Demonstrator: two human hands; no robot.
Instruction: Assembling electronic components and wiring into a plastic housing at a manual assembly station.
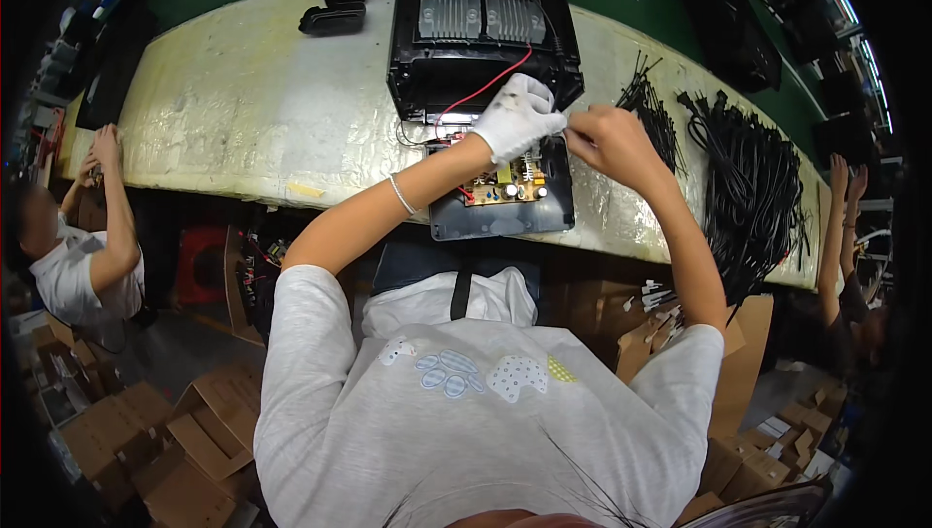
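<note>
Just on the wearer's side of the black housing (pixel 456 68), the circuit board (pixel 525 181) lay on a black panel (pixel 497 227). It seemed light, stiff and fragile, best held by its edges. At the housing's near edge, the gloved left hand (pixel 522 116) hid the board's far part; its fingers curled beside the right hand's (pixel 614 140) bent ones, any grip indistinguishable.

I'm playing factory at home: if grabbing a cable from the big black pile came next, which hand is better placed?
Probably the right hand: it's nearer the black cable pile, which lies on that side. The white-gloved left hand is farther away, near the circuit board.
</note>
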